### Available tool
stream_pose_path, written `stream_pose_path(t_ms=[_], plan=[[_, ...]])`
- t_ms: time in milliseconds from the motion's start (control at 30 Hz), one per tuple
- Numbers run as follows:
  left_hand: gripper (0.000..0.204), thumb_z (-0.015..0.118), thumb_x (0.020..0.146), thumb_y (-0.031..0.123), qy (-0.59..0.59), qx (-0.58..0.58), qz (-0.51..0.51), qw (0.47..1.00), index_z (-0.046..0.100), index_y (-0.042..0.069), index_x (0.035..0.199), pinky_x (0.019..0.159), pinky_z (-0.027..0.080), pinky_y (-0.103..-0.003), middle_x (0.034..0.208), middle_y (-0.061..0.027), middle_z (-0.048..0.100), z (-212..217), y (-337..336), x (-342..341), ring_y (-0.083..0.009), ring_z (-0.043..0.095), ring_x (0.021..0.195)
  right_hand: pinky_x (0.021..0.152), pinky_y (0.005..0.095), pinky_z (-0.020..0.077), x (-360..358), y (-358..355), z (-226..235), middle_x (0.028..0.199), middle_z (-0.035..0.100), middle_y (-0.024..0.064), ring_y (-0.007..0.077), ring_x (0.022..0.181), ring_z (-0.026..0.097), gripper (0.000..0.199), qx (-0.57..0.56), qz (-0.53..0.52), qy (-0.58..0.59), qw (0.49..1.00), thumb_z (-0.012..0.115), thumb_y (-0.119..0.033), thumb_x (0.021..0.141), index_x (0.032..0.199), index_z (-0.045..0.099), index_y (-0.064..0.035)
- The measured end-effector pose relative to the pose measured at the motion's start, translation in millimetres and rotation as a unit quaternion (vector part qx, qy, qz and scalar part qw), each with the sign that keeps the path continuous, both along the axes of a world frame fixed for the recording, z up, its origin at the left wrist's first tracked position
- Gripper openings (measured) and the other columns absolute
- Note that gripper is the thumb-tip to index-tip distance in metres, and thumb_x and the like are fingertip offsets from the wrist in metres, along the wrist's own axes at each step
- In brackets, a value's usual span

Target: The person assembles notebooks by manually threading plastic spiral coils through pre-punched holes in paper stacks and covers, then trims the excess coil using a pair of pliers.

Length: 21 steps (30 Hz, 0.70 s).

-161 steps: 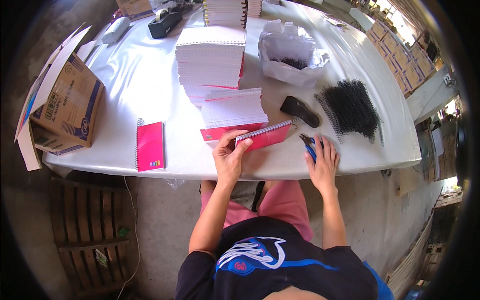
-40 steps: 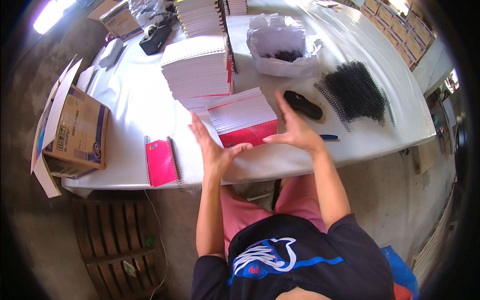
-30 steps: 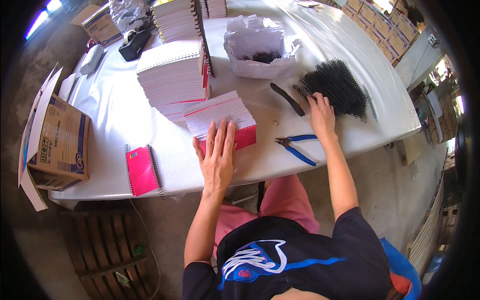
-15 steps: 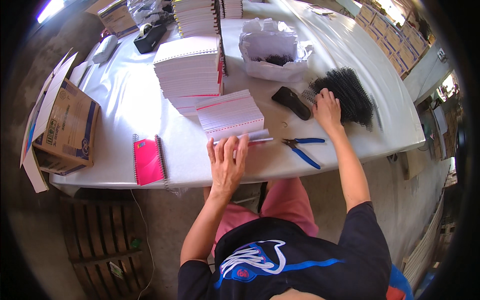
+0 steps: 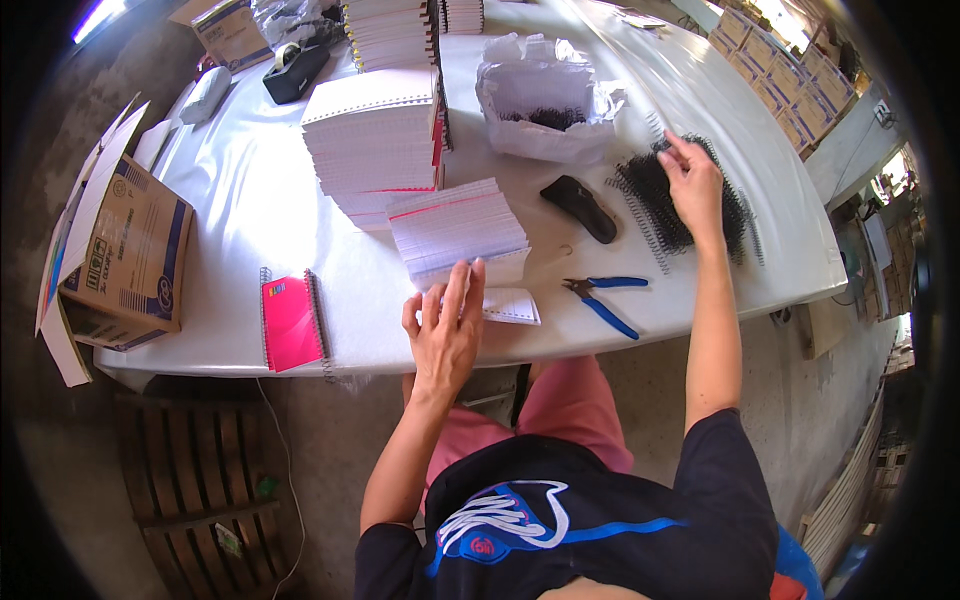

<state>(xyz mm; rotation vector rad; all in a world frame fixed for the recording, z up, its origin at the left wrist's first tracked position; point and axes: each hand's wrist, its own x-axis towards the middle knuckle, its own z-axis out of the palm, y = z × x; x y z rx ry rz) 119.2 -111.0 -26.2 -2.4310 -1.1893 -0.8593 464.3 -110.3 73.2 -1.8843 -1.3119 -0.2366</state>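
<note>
Moved: right hand (image 5: 693,183) is now reaching farther onto the pile of black binding spirals (image 5: 680,195), fingers loosely spread, gripping nothing visible.
Left hand (image 5: 447,325): lying flat, fingers open, on punched paper sheets (image 5: 460,232).
Pliers (image 5: 603,297): lying on white table (image 5: 240,210) between the hands.

Single head-worn fisheye view, looking steeply down, white table (image 5: 250,200) close below

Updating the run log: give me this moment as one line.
left hand: flat on paper stack | right hand: on black coils | pliers: on table, untouched | pink notebook: at table's near edge
</note>
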Motion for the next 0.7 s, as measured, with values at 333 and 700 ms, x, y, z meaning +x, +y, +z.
stream_pose_path(t_ms=[333, 700], plan=[[0.071, 0.076, 0.065, 0.021, 0.026, 0.022, 0.001, 0.999, 0.053, 0.017, 0.131, 0.105, 0.022, -0.041, 0.131, -0.0012, 0.047, 6.2, -7.5, -1.9, -0.0211, 0.045, 0.12, 0.074, 0.0325, 0.0458, -113.9, -32.6, 34.9, 0.097, 0.051, 0.0097, 0.0222, 0.082, 0.055, 0.048, 0.004, 0.301, 0.009, 0.954, 0.051, 0.008, 0.078, 0.122, 0.061, -0.0095], [0.045, 0.078, 0.065, 0.05, -0.146, -0.083, 0.003, 0.986, 0.059, 0.015, 0.086, 0.102, 0.01, -0.07, 0.097, -0.0034, 0.049, 7.3, -4.2, 26.1, -0.0277, 0.044, 0.108, 0.07, 0.0298, 0.044, -129.2, -59.9, 2.4, 0.082, 0.054, 0.0087, 0.0191, 0.073, 0.052, 0.031, -0.137, 0.32, 0.17, 0.922, 0.057, -0.008, 0.091, 0.121, 0.063, -0.0099]])
